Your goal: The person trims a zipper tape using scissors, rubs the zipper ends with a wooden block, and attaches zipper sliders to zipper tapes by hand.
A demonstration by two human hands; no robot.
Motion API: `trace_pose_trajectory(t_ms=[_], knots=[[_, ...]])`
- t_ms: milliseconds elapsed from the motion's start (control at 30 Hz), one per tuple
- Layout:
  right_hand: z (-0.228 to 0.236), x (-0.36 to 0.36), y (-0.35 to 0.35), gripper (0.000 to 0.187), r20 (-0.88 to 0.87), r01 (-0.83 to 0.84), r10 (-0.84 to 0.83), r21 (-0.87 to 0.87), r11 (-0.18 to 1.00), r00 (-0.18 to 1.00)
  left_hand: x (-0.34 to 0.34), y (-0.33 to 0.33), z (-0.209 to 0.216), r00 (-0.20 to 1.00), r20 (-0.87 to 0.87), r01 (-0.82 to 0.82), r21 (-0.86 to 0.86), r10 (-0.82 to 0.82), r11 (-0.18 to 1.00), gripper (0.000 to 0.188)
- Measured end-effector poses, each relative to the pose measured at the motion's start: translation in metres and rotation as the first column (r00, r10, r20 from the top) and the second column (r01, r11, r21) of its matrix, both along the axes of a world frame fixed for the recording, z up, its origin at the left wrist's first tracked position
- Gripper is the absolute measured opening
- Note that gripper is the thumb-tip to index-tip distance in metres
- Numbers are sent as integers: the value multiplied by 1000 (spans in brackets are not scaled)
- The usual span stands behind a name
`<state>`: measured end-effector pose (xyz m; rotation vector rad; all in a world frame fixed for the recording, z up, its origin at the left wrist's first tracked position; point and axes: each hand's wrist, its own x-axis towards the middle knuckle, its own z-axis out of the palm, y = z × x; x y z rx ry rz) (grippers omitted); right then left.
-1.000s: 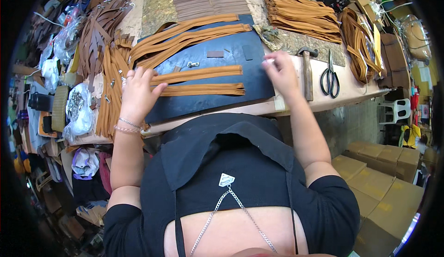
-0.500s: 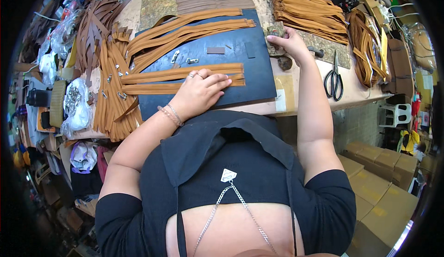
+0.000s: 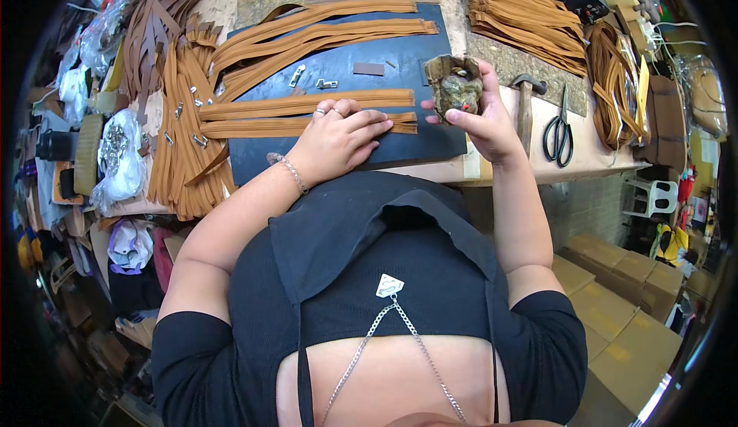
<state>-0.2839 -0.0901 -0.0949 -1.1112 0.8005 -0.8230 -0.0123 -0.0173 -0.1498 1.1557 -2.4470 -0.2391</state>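
Observation:
My left hand [image 3: 342, 136] lies palm down, fingers stretched out, on the right part of two tan zipper strips [image 3: 265, 107] on a dark blue mat [image 3: 265, 154]. My right hand [image 3: 494, 126] grips a small, rough-sided pot [image 3: 444, 72] crusted with brownish residue, tilted above the mat's right edge. Its contents look grey and lumpy, with a spot of red. More tan zipper strips [image 3: 330, 23] run along the mat's far side. Between the two groups lie metal zipper sliders [image 3: 327, 84] and a small brown rectangular piece [image 3: 368, 68].
Right of the pot are a hammer [image 3: 526, 116] and black-handled scissors [image 3: 559, 136]. Tan zipper bundles [image 3: 526, 19] lie at the far right, others [image 3: 181, 162] hang over the table's left edge. Cardboard boxes [image 3: 630, 350] stand below right.
My right hand has lifted the pot off the table's right side and brought it toward me, over the mat's edge. My left hand stays on the zipper strips, its fingers slightly shifted.

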Motion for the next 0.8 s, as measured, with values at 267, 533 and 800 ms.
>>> trace_pose_trajectory(t_ms=[267,533,800], knots=[[-11,4,-7,67,-208,-3,1,-8,1000,978,2,0,1,999,-39,3,14,-3,1000,41],[6,28,6,39,-816,-164,-223,-359,919,533,-6,-1,-7,1000,18,27,-83,-25,996,41],[-17,9,2,42,-621,-93,-297,-516,852,726,-17,-8,-5,999,-6,53,-31,-53,998,46]])
